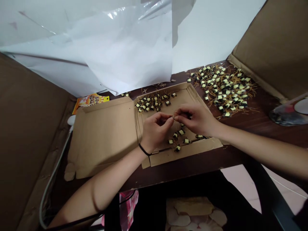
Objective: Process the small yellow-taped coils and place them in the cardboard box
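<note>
Above an open cardboard box (106,134), my left hand (156,130) and my right hand (196,120) meet, thumbs and forefingers pinched. What lies between the fingertips is too small and too hidden to name. A group of small black-and-yellow parts with copper-coloured wires (151,102) sits at the back left of the box's right half. Several more such parts (181,132) lie scattered below my hands, near the box's front edge. A black band circles my left wrist.
A large pile of similar wired parts (223,86) covers the table at the back right. Beside it is a clear plastic container (290,112). An orange-and-yellow packet (91,100) and a white cable (54,175) are on the left. Cardboard walls stand at both sides.
</note>
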A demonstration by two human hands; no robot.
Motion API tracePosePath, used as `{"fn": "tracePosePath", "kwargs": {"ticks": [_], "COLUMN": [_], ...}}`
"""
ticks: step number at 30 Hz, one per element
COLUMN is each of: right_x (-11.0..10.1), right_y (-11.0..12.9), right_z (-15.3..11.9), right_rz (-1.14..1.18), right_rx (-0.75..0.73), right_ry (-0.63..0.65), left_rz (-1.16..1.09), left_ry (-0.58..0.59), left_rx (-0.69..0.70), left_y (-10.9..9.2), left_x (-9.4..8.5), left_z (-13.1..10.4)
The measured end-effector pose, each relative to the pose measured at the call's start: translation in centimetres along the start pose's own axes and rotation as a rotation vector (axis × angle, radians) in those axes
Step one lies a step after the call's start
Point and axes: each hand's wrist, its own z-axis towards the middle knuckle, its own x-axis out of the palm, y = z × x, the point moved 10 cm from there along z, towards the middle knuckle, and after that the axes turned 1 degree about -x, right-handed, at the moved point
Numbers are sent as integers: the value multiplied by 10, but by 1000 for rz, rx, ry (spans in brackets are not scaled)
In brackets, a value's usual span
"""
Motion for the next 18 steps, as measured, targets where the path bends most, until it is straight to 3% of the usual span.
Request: {"fn": "tracePosePath", "kwargs": {"ticks": [6, 18], "right_x": [-5, 0], "right_y": [-12, -24], "right_z": [2, 2], "right_rz": [41, 26], "right_rx": [92, 199], "right_ry": [-41, 52], "left_rz": [-28, -128], "left_ry": [37, 88], "left_rx": [8, 5], "left_y": [4, 7], "left_x": [3, 7], "left_z": [0, 1]}}
